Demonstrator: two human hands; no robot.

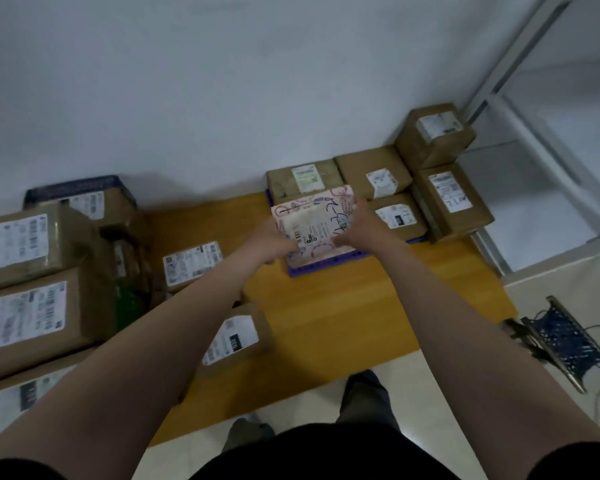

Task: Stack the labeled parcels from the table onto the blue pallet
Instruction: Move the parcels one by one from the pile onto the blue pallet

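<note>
A pink patterned parcel (pixel 314 216) with a white label and blue handwriting lies on the front left part of the blue pallet (pixel 326 266). My left hand (pixel 274 242) grips its near left edge. My right hand (pixel 357 223) holds its right side, fingers curled over the top. Several brown labeled parcels (pixel 381 174) sit on the pallet behind and to the right of it. More brown labeled parcels (pixel 25 244) crowd the wooden table (pixel 343 313) at the left.
A white wall rises behind the table. To the right stands a metal-framed glass panel (pixel 534 140). On the tiled floor at the right lies a perforated metal piece with dark cord (pixel 561 337). My feet (pixel 364 393) are at the table's front edge.
</note>
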